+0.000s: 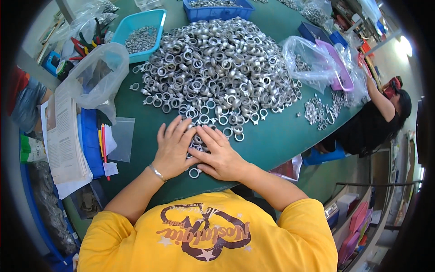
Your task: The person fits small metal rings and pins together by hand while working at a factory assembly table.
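A large heap of small silver metal rings with little tabs (pixel 217 63) covers the middle of the green table. At its near edge, my left hand (pixel 174 149) lies over some rings with its fingers stretched and spread, a bracelet on the wrist. Beside it, my right hand (pixel 220 153) rests with fingers out straight, its thumb reaching toward the left palm. Several rings (pixel 197 144) show between the two hands, partly hidden under the fingers. One loose ring (pixel 195 172) lies just below them, close to the table's front edge.
A turquoise basin (pixel 161 34) of small metal parts and a blue bin (pixel 219 12) stand behind the heap. Plastic bags (pixel 312 63) and a pink tray (pixel 340 68) are at right, near a seated person (pixel 369 115). Papers (pixel 68 136), pencils and pliers (pixel 86 45) lie at left.
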Motion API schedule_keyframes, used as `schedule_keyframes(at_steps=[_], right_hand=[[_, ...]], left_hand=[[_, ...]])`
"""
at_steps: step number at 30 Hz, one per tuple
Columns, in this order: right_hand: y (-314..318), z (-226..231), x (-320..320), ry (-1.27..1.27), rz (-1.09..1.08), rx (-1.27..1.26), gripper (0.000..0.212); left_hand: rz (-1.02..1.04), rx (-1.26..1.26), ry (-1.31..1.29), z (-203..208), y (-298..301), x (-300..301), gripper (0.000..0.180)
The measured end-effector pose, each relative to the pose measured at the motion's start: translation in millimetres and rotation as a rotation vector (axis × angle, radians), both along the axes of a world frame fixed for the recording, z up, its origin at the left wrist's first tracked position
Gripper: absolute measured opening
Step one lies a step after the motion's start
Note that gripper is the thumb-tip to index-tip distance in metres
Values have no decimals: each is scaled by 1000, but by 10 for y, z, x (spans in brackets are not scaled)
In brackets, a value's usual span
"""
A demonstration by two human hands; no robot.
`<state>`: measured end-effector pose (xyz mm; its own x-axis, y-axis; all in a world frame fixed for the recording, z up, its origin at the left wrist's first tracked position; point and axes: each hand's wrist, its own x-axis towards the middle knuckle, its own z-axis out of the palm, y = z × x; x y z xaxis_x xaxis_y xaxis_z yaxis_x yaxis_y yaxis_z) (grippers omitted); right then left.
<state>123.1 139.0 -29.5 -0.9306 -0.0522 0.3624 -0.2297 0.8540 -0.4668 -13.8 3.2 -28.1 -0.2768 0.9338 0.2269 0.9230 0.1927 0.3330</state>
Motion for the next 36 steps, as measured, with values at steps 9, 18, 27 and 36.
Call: schedule_keyframes(at_steps=[9, 18, 27, 36], right_hand=[[826, 61, -127, 254, -603, 51, 24], [642, 41, -107, 65, -456, 208, 18], [507, 156, -94, 42, -454, 198, 21], [218, -19, -80, 152, -405, -132, 11]], left_hand=[[100, 135, -204, 33, -100, 17, 55], [105, 416, -352, 123, -146, 34, 32], [97, 416, -493, 135, -80, 73, 23], [137, 294, -1182, 53, 30, 162, 30]])
